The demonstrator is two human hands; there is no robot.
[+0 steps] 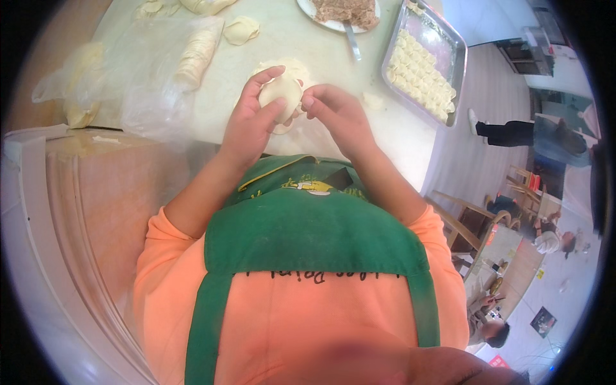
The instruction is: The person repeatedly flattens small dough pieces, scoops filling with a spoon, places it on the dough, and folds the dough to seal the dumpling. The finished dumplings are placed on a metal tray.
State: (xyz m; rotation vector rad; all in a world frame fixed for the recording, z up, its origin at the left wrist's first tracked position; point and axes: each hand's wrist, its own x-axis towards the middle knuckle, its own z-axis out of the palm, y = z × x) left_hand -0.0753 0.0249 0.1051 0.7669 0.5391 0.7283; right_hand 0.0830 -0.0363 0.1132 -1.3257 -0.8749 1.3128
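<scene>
My left hand (252, 115) holds a round, pale dough wrapper (280, 98) between thumb and fingers. Close to its right edge is my right hand (337, 113), thumb and fingertips pinched together at the wrapper's rim; whether they grip it cannot be told. More flat wrappers (293, 65) lie on the pale tabletop just behind my left hand. A white plate (332, 24) of minced filling (344, 10) stands at the back, with a flat metal spatula (352, 43) leaning off its edge. To the right, a metal tray (385, 67) carries rows of folded dumplings (418, 74).
At left, a stack of wrappers (198, 53) lies by clear plastic bags (149, 82). A loose dough piece (241, 30) is behind it. Wooden cabinet (110, 178) stands below the table's left side. Several people, chairs and a dining table (500, 269) are off to the right.
</scene>
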